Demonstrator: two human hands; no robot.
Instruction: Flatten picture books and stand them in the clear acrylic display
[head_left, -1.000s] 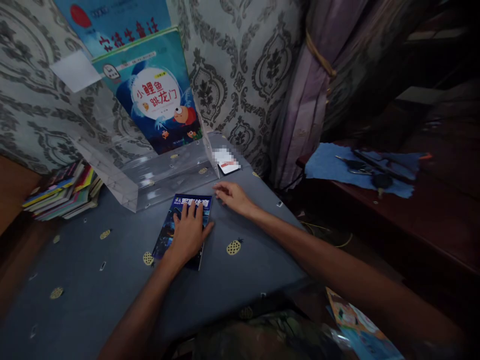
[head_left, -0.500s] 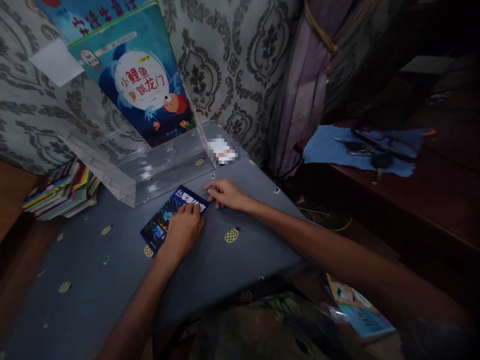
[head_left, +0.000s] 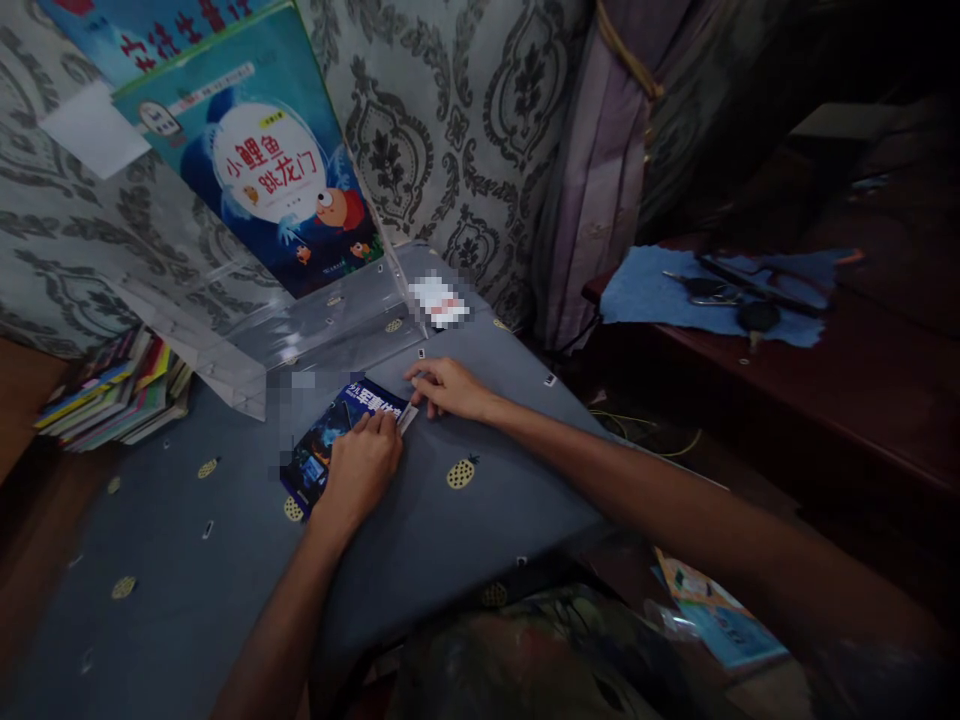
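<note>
A small dark blue book (head_left: 330, 440) lies flat on the grey-blue tablecloth (head_left: 187, 570) with pineapple prints, just in front of a clear acrylic display stand (head_left: 300, 340). My left hand (head_left: 360, 468) rests on the book's near right part, fingers curled over its cover. My right hand (head_left: 446, 387) pinches the book's far right corner, where the cover edge lifts slightly. In the stand leans a large blue picture book (head_left: 255, 170) with a cartoon fish.
A pile of colourful books (head_left: 112, 390) lies at the left. A white card (head_left: 439, 300) sits beside the stand. To the right stands a dark wooden bench with a blue cloth (head_left: 660, 295) and keys (head_left: 754, 318). A curtain (head_left: 592, 180) hangs behind. More books (head_left: 712, 620) lie on the floor.
The book has turned and slid a little to the left. My left hand has shifted to its right edge, and my right hand has come onto its corner, lifting the cover edge.
</note>
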